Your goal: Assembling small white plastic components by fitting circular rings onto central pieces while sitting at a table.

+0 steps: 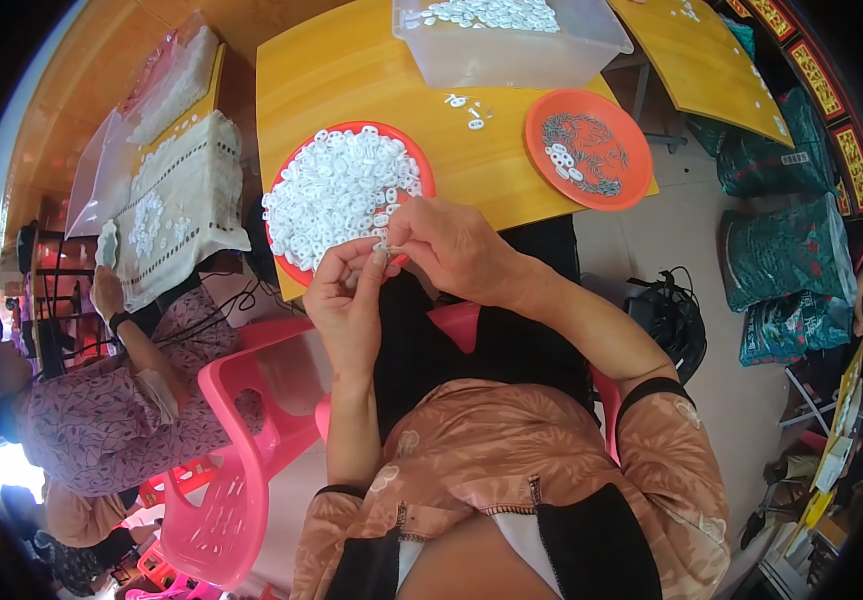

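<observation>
Red basin (426, 165) heaped with white pieces (337, 190), left hand (347, 290) pinching a small white piece (382, 246) over its near rim, right hand (462, 250) pinched in close (can't tell on what), so kinda fiddly two-handed piecework, next move probably needs steady fingertips.

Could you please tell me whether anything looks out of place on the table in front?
A few white pieces lie loose on the table near the bin; they look stray because most others sit in it or the bowl.
</observation>
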Tool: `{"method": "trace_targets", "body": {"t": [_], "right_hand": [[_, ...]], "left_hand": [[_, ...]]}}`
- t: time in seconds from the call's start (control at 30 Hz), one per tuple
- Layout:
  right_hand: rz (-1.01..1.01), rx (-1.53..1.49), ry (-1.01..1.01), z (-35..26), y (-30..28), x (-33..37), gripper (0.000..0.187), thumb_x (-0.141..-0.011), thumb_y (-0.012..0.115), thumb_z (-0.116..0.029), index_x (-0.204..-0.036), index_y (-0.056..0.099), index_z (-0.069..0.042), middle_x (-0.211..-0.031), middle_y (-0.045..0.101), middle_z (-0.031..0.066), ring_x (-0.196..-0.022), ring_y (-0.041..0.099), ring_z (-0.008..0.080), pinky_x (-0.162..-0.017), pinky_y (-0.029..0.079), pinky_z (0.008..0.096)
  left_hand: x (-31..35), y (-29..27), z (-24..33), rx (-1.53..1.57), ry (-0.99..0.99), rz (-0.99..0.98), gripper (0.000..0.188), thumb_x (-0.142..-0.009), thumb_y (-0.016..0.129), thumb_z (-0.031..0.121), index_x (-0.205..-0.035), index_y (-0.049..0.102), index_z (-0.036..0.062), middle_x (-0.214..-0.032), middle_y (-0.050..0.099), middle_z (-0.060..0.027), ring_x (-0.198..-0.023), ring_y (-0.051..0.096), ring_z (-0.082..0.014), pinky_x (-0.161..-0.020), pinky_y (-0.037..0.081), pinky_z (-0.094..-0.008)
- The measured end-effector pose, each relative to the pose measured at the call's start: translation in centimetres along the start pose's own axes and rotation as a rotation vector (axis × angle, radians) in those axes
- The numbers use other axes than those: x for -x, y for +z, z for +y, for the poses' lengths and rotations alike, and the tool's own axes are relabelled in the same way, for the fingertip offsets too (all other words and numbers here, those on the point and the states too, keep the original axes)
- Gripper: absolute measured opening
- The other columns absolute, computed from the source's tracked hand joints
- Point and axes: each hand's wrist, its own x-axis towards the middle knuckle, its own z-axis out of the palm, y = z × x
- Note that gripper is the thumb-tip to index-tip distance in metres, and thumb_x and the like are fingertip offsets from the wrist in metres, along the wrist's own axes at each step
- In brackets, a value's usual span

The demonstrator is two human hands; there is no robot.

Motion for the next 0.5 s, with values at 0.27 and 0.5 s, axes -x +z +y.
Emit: {"method": "trace_targets", "body": {"t": [0.27,0.5], "right_hand": [[0.000,-0.038,0.048,0.5,0.4,0.6,0.019,-0.075,0.061,0.006,-0.082,0.045,-0.003,-0.071,0.054,0.0103,-0.064,0.058,0.0269,-0.056,0.046,0.0331],[-0.018,-0.076,0.145,0.8,1.0,0.9,0.015,-0.076,0.057,0.003,-0.084,0.045,-0.003,-0.071,0.052,0.0125,-0.064,0.056,0.0298,-0.055,0.044,0.0361]], "left_hand": [[-0.1,0.0,-1.5,0.054,-0.047,0.006,0.010,-0.085,0.059,0.001,-0.094,0.060,-0.0034,-0.082,0.065,-0.0077,-0.069,0.062,-0.0109,-0.063,0.048,-0.0197],[-0.3,-0.6,-2.2,0.111,-0.127,-0.019,0.011,-0.085,0.059,0.001,-0.095,0.060,-0.0031,-0.084,0.066,-0.0085,-0.069,0.063,-0.0114,-0.062,0.048,-0.0198]]}}
